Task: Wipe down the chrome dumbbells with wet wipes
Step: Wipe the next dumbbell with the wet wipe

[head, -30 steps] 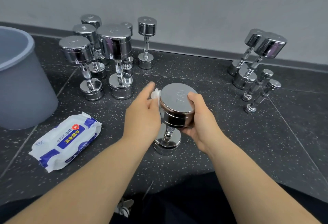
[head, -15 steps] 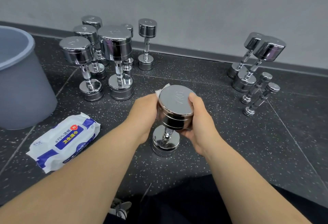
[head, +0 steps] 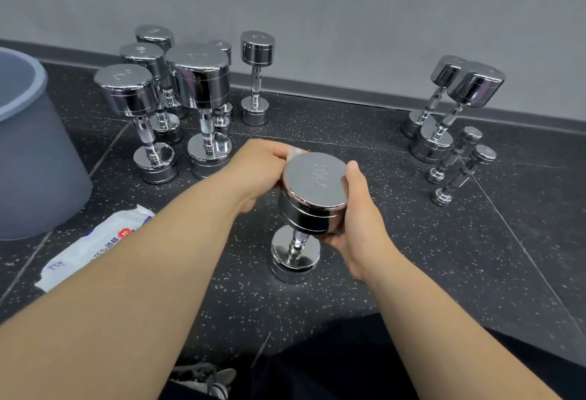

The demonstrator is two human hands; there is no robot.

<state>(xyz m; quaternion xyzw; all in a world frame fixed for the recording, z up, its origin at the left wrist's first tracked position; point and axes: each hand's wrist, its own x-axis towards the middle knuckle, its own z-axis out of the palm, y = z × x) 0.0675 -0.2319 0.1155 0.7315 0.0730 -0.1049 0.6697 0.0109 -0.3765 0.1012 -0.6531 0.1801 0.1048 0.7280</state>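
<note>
A chrome dumbbell marked 7KG stands on end on the dark speckled floor in front of me. My right hand grips the right side of its top head. My left hand presses a white wet wipe against the head's far left side, fingers curled round the wipe; only a sliver of the wipe shows. The pack of wet wipes lies on the floor at the left, partly hidden by my left forearm.
Several upright chrome dumbbells cluster at the back left. More dumbbells stand at the right near the grey wall. A grey bucket stands at the far left. A shoe shows at the bottom edge.
My left hand has slid with the wipe from the near left side of the dumbbell head round toward its far side. The right hand keeps its hold.
</note>
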